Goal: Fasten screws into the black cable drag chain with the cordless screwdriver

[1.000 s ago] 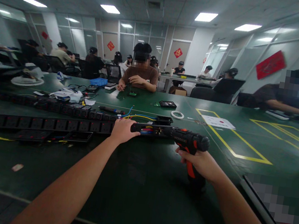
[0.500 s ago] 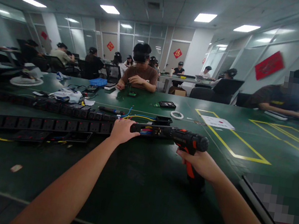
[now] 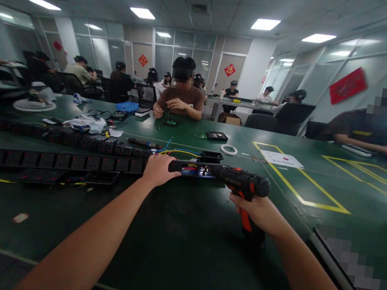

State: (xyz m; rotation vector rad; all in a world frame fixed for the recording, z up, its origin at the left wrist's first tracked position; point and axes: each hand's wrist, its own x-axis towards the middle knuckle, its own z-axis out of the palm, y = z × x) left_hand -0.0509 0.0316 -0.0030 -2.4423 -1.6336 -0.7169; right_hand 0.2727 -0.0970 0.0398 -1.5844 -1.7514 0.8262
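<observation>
My right hand (image 3: 253, 209) is wrapped round the grip of a black and orange cordless drill (image 3: 246, 183), its front pointing left into the open end of a long black power strip (image 3: 89, 162). A light shines on the wires (image 3: 191, 170) inside that end, close to the drill's tip, which I cannot make out. My left hand (image 3: 160, 170) is closed round the strip just left of the opening. Blue and yellow wires (image 3: 178, 151) lie behind it, beside a small black housing (image 3: 211, 156).
A second socket strip (image 3: 71, 138) runs behind the first. Black covers (image 3: 101, 177) lie in front. Beyond are a screwdriver-like tool (image 3: 144, 143), a white tape ring (image 3: 228, 149) and a paper sheet (image 3: 282, 158). A co-worker (image 3: 180, 97) sits opposite; another person (image 3: 371, 125) is at right.
A bright light now shows inside the strip's open end at the drill's front. Both my hands have stayed nearly in place. The co-worker opposite has shifted a hand slightly.
</observation>
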